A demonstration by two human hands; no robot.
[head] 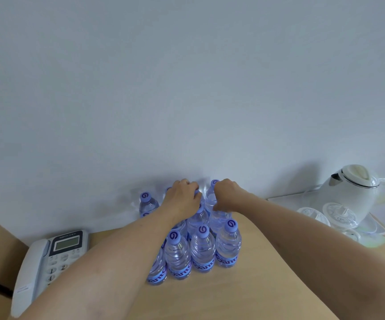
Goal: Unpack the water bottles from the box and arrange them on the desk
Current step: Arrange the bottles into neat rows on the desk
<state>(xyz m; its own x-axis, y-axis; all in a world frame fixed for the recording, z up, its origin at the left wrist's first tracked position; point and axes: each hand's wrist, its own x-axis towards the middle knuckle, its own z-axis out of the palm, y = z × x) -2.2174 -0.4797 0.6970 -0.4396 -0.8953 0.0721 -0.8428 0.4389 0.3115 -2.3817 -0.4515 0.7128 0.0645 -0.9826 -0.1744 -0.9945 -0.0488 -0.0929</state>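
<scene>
left hand: fingers curled | right hand: fingers curled

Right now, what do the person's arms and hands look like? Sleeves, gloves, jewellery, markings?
Both arms are bare for the whole stretch in view, with no sleeve showing. The left hand and right hand are bare too: no gloves, and no watch, bracelet or strap at either wrist. No rings show, though the fingers are mostly hidden. No tattoos, tape or cables.

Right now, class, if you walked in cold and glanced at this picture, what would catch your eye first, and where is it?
First, the cluster of water bottles with purple caps, standing upright mid-desk against the wall. Both arms reach over them: the left hand and right hand curl around bottles in the back row. After that, the grey desk phone at the left and the white kettle at the far right.
</scene>
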